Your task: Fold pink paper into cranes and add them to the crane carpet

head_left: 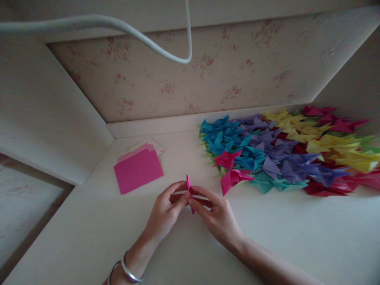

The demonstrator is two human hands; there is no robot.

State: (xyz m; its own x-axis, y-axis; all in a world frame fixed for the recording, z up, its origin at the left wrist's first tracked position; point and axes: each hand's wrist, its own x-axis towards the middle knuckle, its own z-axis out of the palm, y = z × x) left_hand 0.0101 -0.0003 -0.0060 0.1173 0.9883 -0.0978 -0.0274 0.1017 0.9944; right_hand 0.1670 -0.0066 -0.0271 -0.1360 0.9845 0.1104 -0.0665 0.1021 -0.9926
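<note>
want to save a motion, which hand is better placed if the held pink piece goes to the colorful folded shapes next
Probably the right hand: it pinches the pink folded piece from the side nearer the colorful folded shapes. The left hand pinches it too, but sits farther off, nearer the flat magenta sheet.

Left hand [165, 208], right hand [219, 214] pinch pink paper [188, 182] over bench [97, 229]; magenta sheet [138, 171] near back-left corner, folded figures [277, 148] toward back-right.

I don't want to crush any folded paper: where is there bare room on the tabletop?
Bare tabletop lies between the pink paper stack and folded-paper pile, left of the left hand, and right of the right hand in front of the pile. The pile crowds the right rear; the hands occupy the middle.
</note>
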